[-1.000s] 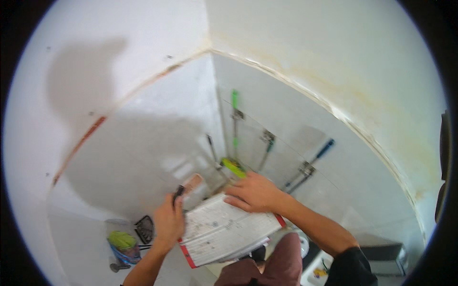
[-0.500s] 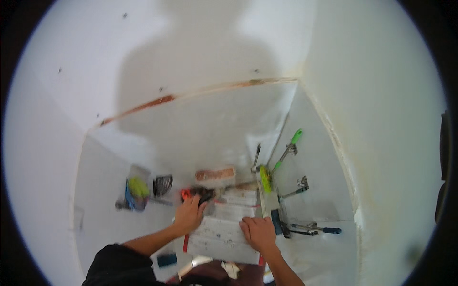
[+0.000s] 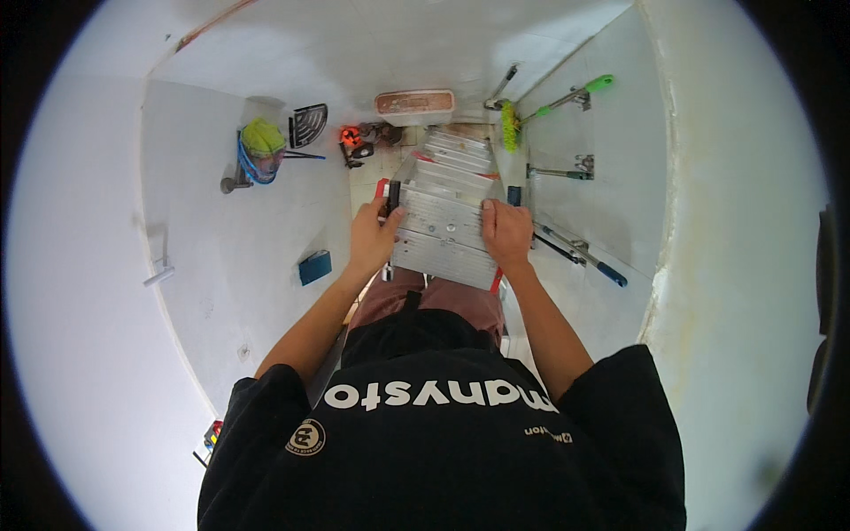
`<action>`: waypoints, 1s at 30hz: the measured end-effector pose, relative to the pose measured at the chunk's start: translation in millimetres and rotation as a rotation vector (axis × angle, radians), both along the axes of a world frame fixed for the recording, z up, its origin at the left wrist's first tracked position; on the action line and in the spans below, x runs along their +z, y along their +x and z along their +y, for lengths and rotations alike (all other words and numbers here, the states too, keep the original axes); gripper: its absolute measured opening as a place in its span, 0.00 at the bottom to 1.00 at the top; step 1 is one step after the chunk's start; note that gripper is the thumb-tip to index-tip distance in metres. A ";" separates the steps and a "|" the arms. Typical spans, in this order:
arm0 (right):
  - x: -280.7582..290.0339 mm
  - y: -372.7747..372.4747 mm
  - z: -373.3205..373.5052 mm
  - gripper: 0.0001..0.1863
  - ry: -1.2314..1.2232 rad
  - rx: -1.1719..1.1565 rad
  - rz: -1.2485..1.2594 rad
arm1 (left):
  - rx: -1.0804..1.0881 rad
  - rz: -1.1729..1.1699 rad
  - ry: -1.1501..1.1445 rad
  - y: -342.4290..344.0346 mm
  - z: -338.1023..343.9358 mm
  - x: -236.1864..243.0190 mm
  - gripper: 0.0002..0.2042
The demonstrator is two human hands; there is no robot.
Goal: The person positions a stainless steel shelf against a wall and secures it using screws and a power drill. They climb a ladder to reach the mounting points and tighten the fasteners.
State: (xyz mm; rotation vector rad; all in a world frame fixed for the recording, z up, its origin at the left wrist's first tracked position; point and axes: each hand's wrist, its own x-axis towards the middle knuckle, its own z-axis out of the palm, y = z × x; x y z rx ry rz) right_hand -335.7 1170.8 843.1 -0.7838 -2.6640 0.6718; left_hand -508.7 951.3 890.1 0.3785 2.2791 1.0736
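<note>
Along the right edge of the aluminium stepladder, the right hand is curled over the rim; at the left edge, the left hand is closed around a slim black object of unclear kind. The stepladder stands just before the person's legs, with an oblong tub beyond it. It is probably stiff and fairly light, its ribbed treads giving grip; both side rims look the best hold.
</note>
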 end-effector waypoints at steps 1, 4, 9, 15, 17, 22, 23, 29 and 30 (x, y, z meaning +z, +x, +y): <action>0.0 -3.0 -0.4 0.18 0.019 -0.006 0.006 | -0.060 0.066 0.010 3.1 1.4 -4.8 0.18; 8.3 5.6 -6.4 0.18 -0.009 -0.026 -0.103 | -0.121 0.047 0.013 9.9 13.6 4.9 0.15; 2.4 22.9 -17.9 0.19 -0.010 -0.043 -0.172 | -0.143 0.061 0.019 27.4 4.6 9.2 0.28; -12.1 27.4 -27.3 0.16 0.157 -0.064 0.071 | -0.347 0.162 -0.057 19.5 0.9 -27.4 0.28; -21.3 33.6 -24.7 0.17 0.095 -0.034 0.048 | -0.307 0.004 -0.046 18.9 0.3 -0.2 0.27; -60.6 49.9 -11.3 0.29 0.277 -0.071 -0.407 | -0.354 0.266 0.074 23.8 -3.4 -43.9 0.40; -52.6 43.4 -0.3 0.27 0.207 -0.040 -0.369 | -0.330 0.208 0.077 21.3 1.7 -32.3 0.40; -12.6 21.6 -9.4 0.15 -0.058 -0.046 -0.014 | -0.213 0.244 0.071 28.8 -24.6 -2.7 0.39; 2.1 15.1 -9.4 0.14 -0.055 -0.063 0.060 | -0.233 0.293 0.025 32.7 -30.5 -4.5 0.39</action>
